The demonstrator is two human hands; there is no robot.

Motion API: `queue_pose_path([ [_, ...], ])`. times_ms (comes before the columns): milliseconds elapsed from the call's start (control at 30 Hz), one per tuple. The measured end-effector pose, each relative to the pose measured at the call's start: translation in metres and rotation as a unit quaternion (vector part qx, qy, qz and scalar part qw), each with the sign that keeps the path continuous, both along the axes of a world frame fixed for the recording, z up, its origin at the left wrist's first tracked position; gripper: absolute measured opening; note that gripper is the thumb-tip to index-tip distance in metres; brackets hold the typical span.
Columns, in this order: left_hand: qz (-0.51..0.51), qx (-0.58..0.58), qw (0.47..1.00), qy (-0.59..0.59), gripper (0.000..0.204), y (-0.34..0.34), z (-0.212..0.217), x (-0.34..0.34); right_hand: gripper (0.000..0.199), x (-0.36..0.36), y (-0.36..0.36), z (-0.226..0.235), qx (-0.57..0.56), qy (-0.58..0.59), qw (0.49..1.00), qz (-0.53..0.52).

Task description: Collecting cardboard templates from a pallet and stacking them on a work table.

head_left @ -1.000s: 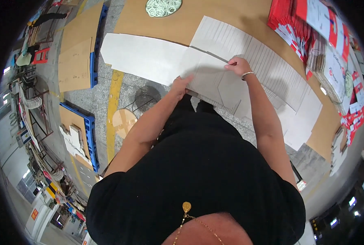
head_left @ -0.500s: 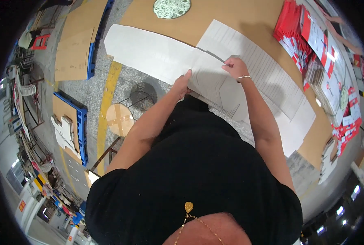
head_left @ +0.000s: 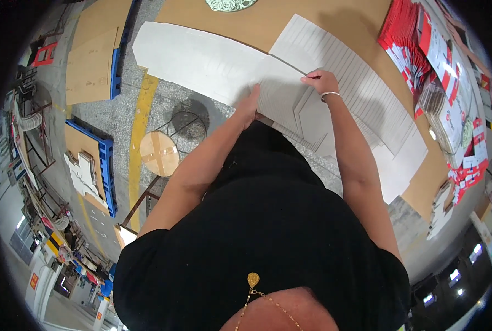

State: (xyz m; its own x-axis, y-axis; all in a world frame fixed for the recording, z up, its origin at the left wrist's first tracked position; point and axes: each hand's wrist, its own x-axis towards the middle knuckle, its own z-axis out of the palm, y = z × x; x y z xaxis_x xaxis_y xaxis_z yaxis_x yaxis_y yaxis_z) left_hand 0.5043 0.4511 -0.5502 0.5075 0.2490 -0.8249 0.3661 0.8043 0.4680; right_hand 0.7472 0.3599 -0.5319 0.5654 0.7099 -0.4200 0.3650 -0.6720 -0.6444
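Note:
A row of overlapping white cardboard sheets (head_left: 202,63) is fanned out across the brown tabletop before me. My left hand (head_left: 248,108) grips the near edge of the sheets, its thumb lying on the top face and the other fingers mostly hidden below. Farther right, my right hand (head_left: 325,84) is closed, thumb and forefinger pinched at the end of a dark slit between the sheets. To the right of the slit, the fanned sheets (head_left: 351,71) show many close parallel edges. Cut, angled outlines show in the white card between my two hands.
Pale green rings (head_left: 230,4) lie in a pile at the far edge. Red and white printed cartons (head_left: 406,49) are stacked at the right. A round stool (head_left: 159,153) stands on the floor to my left, near blue pallets (head_left: 107,176) bearing cardboard.
The table and sheets sit slightly higher in the picture, as the view has shifted. My right hand has stayed pinched at the slit; my left hand still grips the near edge.

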Motion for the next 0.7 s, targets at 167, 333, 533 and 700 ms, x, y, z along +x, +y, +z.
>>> queue_pose_path([
  [167,-0.016,-0.099,0.988,-0.12,0.054,0.009,0.035,0.001,0.034,0.008,-0.024,0.007,0.063,-0.014,0.998,-0.006],
  [333,0.045,-0.143,0.969,-0.195,0.05,-0.009,0.038,-0.012,0.033,0.008,-0.077,0.028,0.074,-0.112,0.991,-0.005],
  [533,0.108,-0.205,0.933,-0.275,0.047,-0.054,0.036,-0.019,0.037,0.007,-0.133,0.031,0.107,-0.129,0.986,0.025],
  [700,0.161,-0.138,0.945,-0.248,0.042,-0.078,0.017,-0.008,0.037,0.017,-0.106,0.013,0.105,-0.127,0.979,0.12],
])
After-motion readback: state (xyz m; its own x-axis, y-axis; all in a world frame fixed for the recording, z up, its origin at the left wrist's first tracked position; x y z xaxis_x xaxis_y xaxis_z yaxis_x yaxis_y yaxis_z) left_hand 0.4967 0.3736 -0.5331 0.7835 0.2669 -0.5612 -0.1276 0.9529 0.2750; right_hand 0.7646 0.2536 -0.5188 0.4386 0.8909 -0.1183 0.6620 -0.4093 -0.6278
